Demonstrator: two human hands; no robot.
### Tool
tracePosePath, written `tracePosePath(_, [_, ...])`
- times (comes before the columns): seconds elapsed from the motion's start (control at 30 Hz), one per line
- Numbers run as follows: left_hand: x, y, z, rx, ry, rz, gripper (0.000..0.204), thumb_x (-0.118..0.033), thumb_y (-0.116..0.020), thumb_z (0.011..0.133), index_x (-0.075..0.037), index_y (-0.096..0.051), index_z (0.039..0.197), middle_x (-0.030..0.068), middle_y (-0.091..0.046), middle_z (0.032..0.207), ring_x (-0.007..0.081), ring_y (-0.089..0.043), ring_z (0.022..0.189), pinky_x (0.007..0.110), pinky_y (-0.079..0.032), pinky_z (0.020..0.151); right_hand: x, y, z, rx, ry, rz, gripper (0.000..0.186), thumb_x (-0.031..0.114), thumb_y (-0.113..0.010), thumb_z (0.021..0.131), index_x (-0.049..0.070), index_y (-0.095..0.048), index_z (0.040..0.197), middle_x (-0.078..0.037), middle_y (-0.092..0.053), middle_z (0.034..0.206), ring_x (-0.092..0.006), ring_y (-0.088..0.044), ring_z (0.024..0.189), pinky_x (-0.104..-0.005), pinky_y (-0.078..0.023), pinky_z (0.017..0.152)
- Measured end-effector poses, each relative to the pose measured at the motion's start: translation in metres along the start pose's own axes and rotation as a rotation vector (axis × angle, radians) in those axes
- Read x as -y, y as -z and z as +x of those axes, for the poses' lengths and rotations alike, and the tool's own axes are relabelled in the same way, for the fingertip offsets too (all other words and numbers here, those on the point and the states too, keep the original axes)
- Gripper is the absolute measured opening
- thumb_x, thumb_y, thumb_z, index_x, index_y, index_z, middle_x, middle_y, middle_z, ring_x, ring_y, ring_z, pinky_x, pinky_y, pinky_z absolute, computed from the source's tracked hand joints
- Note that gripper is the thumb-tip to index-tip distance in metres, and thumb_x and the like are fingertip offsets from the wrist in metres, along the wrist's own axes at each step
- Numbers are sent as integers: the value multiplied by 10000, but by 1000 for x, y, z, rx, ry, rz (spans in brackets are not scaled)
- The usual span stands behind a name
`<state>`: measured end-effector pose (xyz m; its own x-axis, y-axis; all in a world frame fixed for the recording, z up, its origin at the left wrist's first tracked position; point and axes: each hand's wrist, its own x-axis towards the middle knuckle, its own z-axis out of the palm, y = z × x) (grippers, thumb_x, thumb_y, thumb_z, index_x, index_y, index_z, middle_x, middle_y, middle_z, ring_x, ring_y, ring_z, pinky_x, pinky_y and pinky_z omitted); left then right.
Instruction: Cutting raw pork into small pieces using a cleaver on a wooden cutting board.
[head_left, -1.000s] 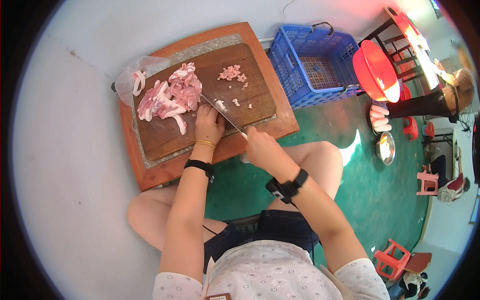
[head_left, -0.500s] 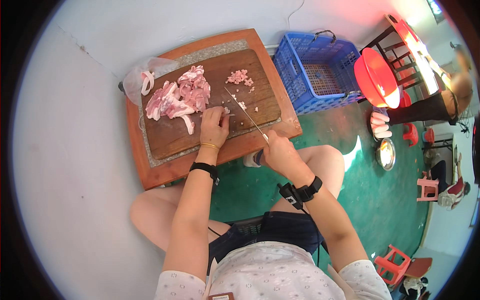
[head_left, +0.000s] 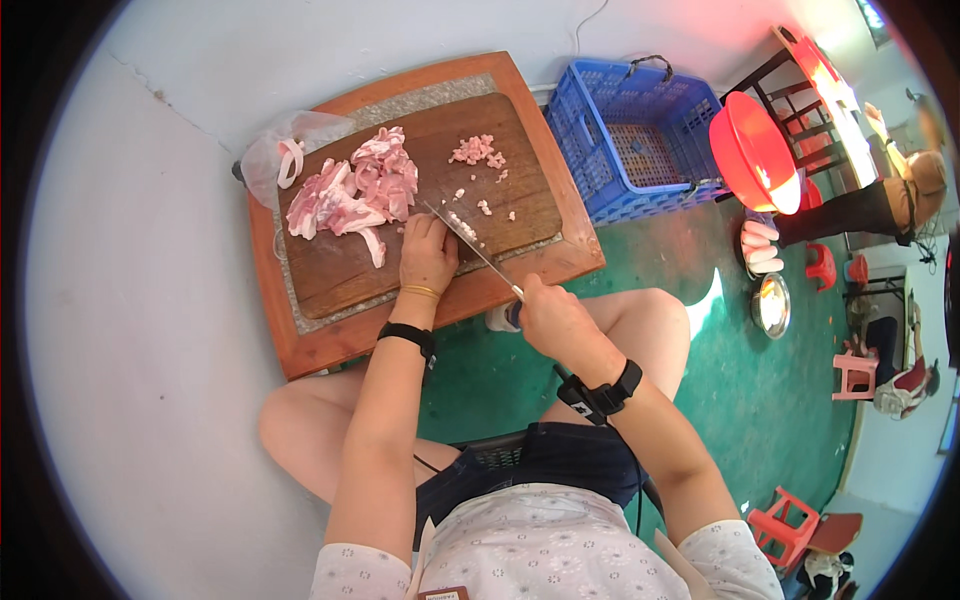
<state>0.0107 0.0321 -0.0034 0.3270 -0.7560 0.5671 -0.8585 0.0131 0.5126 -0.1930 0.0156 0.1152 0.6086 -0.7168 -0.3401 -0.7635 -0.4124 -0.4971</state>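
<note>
Right hand (head_left: 560, 318), centre of frame: clenched round the handle of a knife (head_left: 478, 252), blade slanting toward upper left.
Left hand (head_left: 428, 260), left of centre: fingers curled down on the cutting board (head_left: 335, 280); whether they grip a piece, cannot tell.
Change: blade, apart from the left fingers half a second ago, now close beside them; judged a return to cutting position.
Pale bits (head_left: 463, 228): along the blade.
Meat pile (head_left: 370, 185): upper left of frame, on the board.
Diced meat (head_left: 478, 151): upper centre.
Wooden counter (head_left: 577, 248): beneath the board.
</note>
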Motion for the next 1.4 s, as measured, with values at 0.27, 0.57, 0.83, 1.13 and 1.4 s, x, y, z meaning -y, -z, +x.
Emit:
tracePosePath(0.27, [0, 3, 5, 61, -31, -3, 221, 10, -617, 667, 3, -599, 887, 161, -580, 930, 348, -535, 954, 419, -458, 851, 0, -12, 24, 8, 93, -1, 125, 66, -500, 852, -48, -470, 894, -313, -618, 786, -474, -625, 776, -522, -511, 682])
tracePosePath(0.57, [3, -1, 0, 5, -14, 17, 226, 20, -610, 681, -18, -611, 904, 140, -594, 921, 353, -545, 923, 422, -459, 815, 8, -12, 27, 41, 25, -8, 116, 49, -470, 860, -44, -485, 928, -307, -628, 873, -463, -622, 870, -519, -504, 748])
tracePosePath(0.83, [1, -2, 4, -59, -9, -47, 151, 27, -601, 716, -20, -602, 860, 129, -613, 924, 333, -563, 914, 410, -448, 818, -13, 5, 3, 18, -26, -18, 138, 95, -520, 847, -22, -483, 910, -307, -619, 810, -475, -615, 813, -529, -499, 721])
tracePosePath(1.13, [-6, 3, 4, -40, -4, -64, 151, -30, -636, 715, -24, -606, 863, 122, -610, 935, 322, -550, 911, 401, -444, 827, -12, 5, 17, -111, 18, 57, 130, 93, -524, 837, -27, -486, 871, -310, -604, 795, -497, -580, 786, -557, -459, 714])
tracePosePath(1.4, [-2, 0, 2, -35, -25, -4, 163, -23, -638, 694, -28, -597, 852, 123, -600, 927, 329, -541, 901, 412, -437, 809, -13, 1, 8, -2, 20, 16, 132, 90, -517, 843, -30, -486, 889, -315, -617, 799, -488, -607, 793, -543, -491, 705])
